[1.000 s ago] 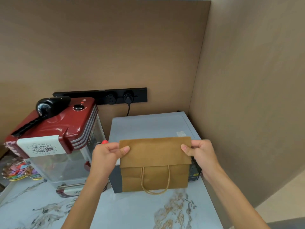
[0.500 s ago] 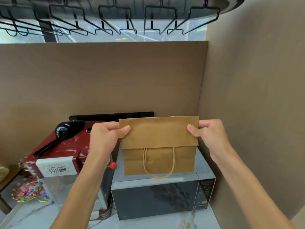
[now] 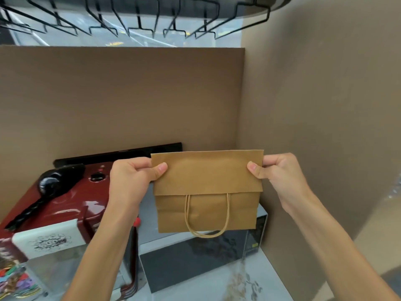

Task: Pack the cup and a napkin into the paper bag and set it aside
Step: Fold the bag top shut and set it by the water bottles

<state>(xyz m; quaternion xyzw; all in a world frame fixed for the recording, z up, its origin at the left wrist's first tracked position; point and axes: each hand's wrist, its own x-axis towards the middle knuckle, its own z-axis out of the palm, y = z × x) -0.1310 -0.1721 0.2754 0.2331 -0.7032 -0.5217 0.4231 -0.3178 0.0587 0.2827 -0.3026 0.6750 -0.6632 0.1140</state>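
A flat, folded brown paper bag [image 3: 206,187] with twisted paper handles hangs in the air in front of me, above the microwave. My left hand [image 3: 134,181] pinches its upper left corner, thumb on the front. The upper right corner is pinched the same way by my right hand [image 3: 275,172]. The bag's top part is folded down over the front, and a handle loop dangles below the fold. No cup or napkin is in view.
A grey microwave [image 3: 199,259] stands on the marble counter [image 3: 227,287] against the right wall. To its left is a red popcorn machine [image 3: 65,209] with a black scoop [image 3: 50,187] on top. Brown panels rise behind and at right. A black hanging rack [image 3: 134,16] runs overhead.
Both hands have held the bag throughout. The view tilted up, so the microwave front and overhead rack came into sight; the bag now hangs slightly lower against the microwave.
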